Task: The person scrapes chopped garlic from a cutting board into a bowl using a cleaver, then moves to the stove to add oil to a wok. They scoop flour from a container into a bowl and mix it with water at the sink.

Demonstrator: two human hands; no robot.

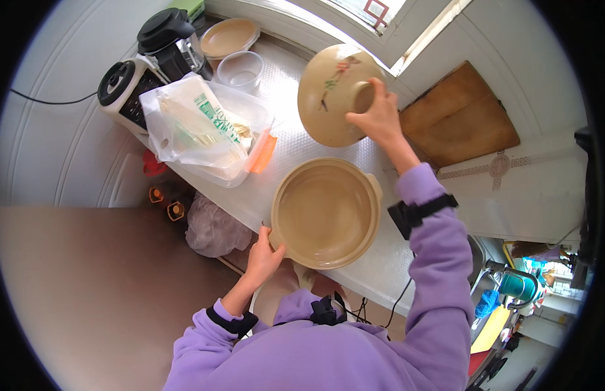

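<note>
A wide beige ceramic pot (326,211), uncovered, stands at the near edge of the counter; no food shows in it. My left hand (264,254) grips the small side handle at its lower left. Beyond the pot, my right hand (378,113) holds the matching lid (327,97) by its round hollow knob. The lid is tilted, its outer face with a painted red and green floral design towards me. Lid and pot look apart.
On the metallic counter (283,171) at left are a plastic container (229,178) with a bag of noodles or sticks (200,127), a clear round tub (240,71), beige bowls (229,39) and a blender (173,44). A wooden board (461,117) leans at right; the sink (477,259) lies lower right.
</note>
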